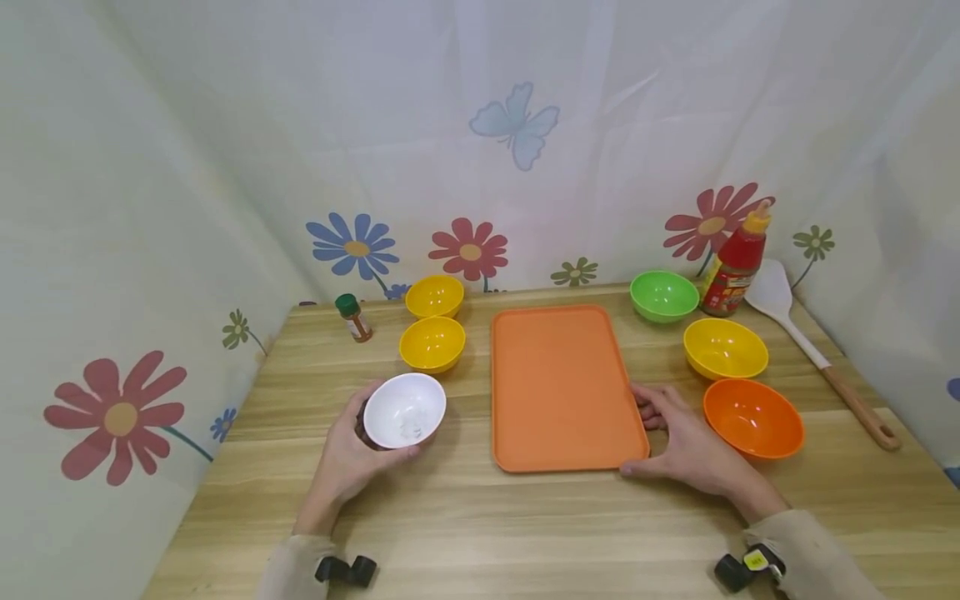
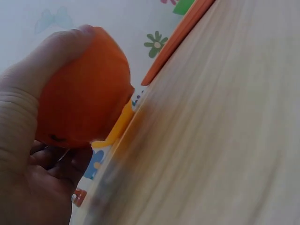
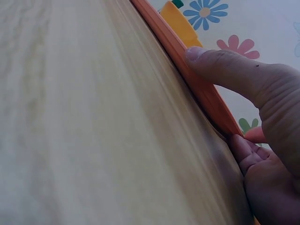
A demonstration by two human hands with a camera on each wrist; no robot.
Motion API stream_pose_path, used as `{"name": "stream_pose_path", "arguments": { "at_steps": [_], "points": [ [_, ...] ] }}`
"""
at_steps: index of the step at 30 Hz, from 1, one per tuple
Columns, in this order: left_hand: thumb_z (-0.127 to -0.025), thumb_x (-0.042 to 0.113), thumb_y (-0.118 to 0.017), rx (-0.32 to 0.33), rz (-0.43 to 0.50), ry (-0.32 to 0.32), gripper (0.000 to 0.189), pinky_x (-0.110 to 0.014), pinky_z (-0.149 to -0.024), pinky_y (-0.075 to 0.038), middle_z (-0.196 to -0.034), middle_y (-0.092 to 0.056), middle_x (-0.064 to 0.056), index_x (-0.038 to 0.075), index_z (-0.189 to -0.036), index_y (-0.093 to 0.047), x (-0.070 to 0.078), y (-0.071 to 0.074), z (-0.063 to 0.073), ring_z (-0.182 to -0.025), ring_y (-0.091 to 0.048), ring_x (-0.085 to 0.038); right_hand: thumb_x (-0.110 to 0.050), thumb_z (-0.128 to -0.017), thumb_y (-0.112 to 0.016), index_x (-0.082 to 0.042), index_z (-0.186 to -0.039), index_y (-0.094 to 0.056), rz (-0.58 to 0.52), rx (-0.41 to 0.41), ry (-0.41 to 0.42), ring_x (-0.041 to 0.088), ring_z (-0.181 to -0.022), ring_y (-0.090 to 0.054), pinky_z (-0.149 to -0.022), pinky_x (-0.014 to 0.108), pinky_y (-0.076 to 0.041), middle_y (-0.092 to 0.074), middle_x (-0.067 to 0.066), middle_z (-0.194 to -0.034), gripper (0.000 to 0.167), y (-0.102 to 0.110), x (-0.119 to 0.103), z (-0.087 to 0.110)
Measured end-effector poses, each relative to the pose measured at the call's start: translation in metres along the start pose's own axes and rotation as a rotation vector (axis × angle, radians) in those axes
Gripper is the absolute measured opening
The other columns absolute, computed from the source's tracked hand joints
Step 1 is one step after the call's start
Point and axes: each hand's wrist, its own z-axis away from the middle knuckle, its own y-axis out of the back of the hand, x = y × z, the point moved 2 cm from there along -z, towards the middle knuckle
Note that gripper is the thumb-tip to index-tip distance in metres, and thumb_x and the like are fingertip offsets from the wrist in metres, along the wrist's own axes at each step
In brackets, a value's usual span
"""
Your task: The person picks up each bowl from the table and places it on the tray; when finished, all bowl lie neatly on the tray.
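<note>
My left hand grips a bowl that is white inside, with its thumb on the near side and fingers round the far left side. From the left wrist view the outside of this bowl shows as orange. A flat orange tray lies to its right on the wooden table. At the tray's front right corner, my right hand holds the edge, thumb at the front rim and fingers curled at the right side. In the right wrist view the thumb lies against the tray's rim.
Two yellow bowls and a green-capped spice jar stand behind the left hand. To the right are a green bowl, a yellow bowl, an orange bowl, a red sauce bottle and a white spatula with wooden handle.
</note>
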Motion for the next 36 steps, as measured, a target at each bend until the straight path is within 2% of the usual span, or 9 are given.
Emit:
{"name": "stream_pose_path", "arguments": {
  "at_steps": [5,7,12,18,25,30,36],
  "points": [
    [-0.07,0.029,-0.11,-0.004,0.069,0.007,0.116,-0.025,-0.119,-0.046,-0.162,-0.055,0.0,0.024,-0.166,-0.046,0.011,-0.003,0.0,-0.147,-0.056,-0.027,-0.052,-0.077,-0.103,-0.003,-0.168,-0.041,0.007,0.002,-0.008,0.024,-0.125,-0.062,-0.109,0.033,-0.057,-0.051,0.012,-0.143,0.121,-0.001,0.001,0.0],
    [-0.072,0.029,-0.109,-0.006,0.089,0.005,0.114,-0.025,-0.12,-0.046,-0.162,-0.054,0.002,0.026,-0.166,-0.046,0.017,-0.004,0.0,-0.148,-0.055,-0.026,-0.052,-0.076,-0.103,-0.003,-0.168,-0.041,0.014,0.003,-0.01,0.024,-0.125,-0.061,-0.109,0.034,-0.057,-0.051,0.012,-0.143,0.121,0.0,0.001,0.0],
    [-0.075,0.025,-0.107,-0.003,0.113,-0.012,0.11,-0.048,-0.129,-0.043,-0.161,-0.054,0.005,0.028,-0.166,-0.046,0.037,-0.004,-0.005,-0.148,-0.053,-0.023,-0.053,-0.076,-0.103,-0.003,-0.168,-0.04,0.019,0.004,-0.012,0.024,-0.125,-0.061,-0.109,0.033,-0.058,-0.052,0.011,-0.142,0.122,0.0,0.001,0.0],
    [-0.073,0.021,-0.108,0.001,0.128,-0.093,0.109,-0.044,-0.126,-0.046,-0.158,-0.057,0.004,0.024,-0.164,-0.048,0.063,-0.006,-0.026,-0.145,-0.055,-0.022,-0.054,-0.077,-0.102,-0.004,-0.169,-0.04,0.024,-0.001,-0.023,0.024,-0.126,-0.061,-0.11,0.037,-0.058,-0.051,0.011,-0.143,0.122,-0.001,0.001,-0.001],
    [-0.073,0.02,-0.108,-0.011,0.169,-0.179,0.106,-0.052,-0.126,-0.047,-0.158,-0.057,0.002,0.024,-0.162,-0.052,0.09,-0.018,-0.055,-0.143,-0.056,-0.025,-0.056,-0.075,-0.102,-0.004,-0.169,-0.04,0.016,-0.007,-0.034,0.025,-0.127,-0.06,-0.112,0.044,-0.057,-0.051,0.01,-0.142,0.124,-0.004,0.002,-0.001],
    [-0.074,0.023,-0.107,-0.029,0.189,-0.22,0.106,-0.052,-0.123,-0.051,-0.157,-0.057,-0.001,0.021,-0.163,-0.051,0.108,-0.027,-0.072,-0.141,-0.057,-0.027,-0.057,-0.075,-0.102,-0.004,-0.17,-0.039,0.017,-0.008,-0.036,0.025,-0.127,-0.06,-0.111,0.039,-0.057,-0.05,0.009,-0.142,0.126,-0.004,0.003,-0.002],
    [-0.073,0.025,-0.107,-0.05,0.211,-0.233,0.106,-0.052,-0.118,-0.056,-0.154,-0.058,-0.001,0.021,-0.163,-0.051,0.127,-0.043,-0.095,-0.138,-0.059,-0.027,-0.057,-0.075,-0.102,-0.005,-0.17,-0.039,0.016,-0.01,-0.038,0.024,-0.128,-0.059,-0.11,0.032,-0.056,-0.05,0.008,-0.143,0.125,-0.003,0.004,-0.002]
  ]
}}
